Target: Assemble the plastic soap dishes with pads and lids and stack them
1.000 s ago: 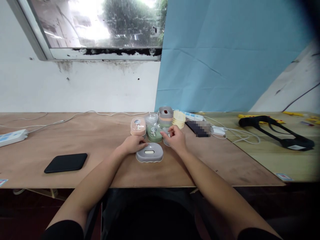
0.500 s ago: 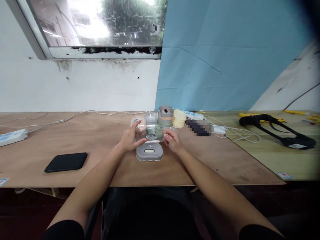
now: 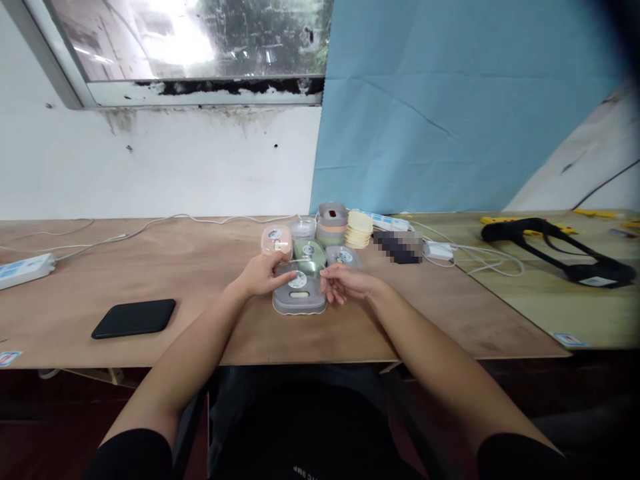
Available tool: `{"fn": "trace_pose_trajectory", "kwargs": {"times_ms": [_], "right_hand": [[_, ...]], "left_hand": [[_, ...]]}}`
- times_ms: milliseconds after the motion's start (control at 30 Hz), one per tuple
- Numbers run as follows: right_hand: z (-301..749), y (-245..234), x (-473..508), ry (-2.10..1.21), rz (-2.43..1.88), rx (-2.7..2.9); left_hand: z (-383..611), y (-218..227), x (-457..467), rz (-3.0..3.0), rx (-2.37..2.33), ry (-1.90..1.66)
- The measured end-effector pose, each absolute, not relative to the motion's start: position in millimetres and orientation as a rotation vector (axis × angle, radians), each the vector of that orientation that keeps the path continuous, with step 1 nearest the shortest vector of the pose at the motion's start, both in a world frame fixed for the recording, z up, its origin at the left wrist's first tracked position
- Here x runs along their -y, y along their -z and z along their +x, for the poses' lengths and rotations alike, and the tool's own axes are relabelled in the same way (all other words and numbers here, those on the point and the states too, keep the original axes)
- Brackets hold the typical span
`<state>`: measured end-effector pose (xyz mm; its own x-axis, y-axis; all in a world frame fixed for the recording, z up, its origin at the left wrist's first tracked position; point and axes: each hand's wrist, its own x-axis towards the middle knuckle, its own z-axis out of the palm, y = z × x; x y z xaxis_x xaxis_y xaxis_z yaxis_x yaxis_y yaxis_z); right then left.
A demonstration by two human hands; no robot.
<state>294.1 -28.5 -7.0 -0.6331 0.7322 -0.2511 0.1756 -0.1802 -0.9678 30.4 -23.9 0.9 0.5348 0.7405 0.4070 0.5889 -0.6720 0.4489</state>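
Observation:
A clear plastic lid (image 3: 314, 269) with a round white label is tilted over the back part of a grey container (image 3: 300, 308), which has a pale oval piece on top. My left hand (image 3: 261, 273) grips the lid's left side, its thumb lying along the front near the label. At the right edge, my right hand (image 3: 349, 280) pinches the lid between thumb and fingers, the other fingers curled beneath. Just behind stand lidded boxes: a pink one (image 3: 276, 241), a green one (image 3: 309, 251) and a grey one (image 3: 344, 256).
Behind are clear lids (image 3: 303, 228), stacked bowls (image 3: 333, 223) and a pile of yellow pieces (image 3: 359, 230). A black phone-like slab (image 3: 134, 319) lies left. Power strips (image 3: 25, 270), a white adapter (image 3: 439, 251) and cables lie around. A black strap (image 3: 555, 257) rests right.
Both hands have brought the clear lid down and toward me, from above the boxes to the grey container. My left fingers have closed in, and the view has tilted slightly.

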Motion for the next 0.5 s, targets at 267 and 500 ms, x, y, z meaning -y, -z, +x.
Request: {"fn": "trace_pose_trajectory", "kwargs": {"times_ms": [267, 500], "right_hand": [[295.1, 3.5, 27.4, -1.757, -1.256, 1.861], [294.1, 5.6, 25.7, -1.783, -1.439, 2.017]], "left_hand": [[37.7, -7.3, 27.3, 2.436, -1.097, -0.682], [36.4, -10.3, 28.3, 2.399, -1.142, -0.472]]}}
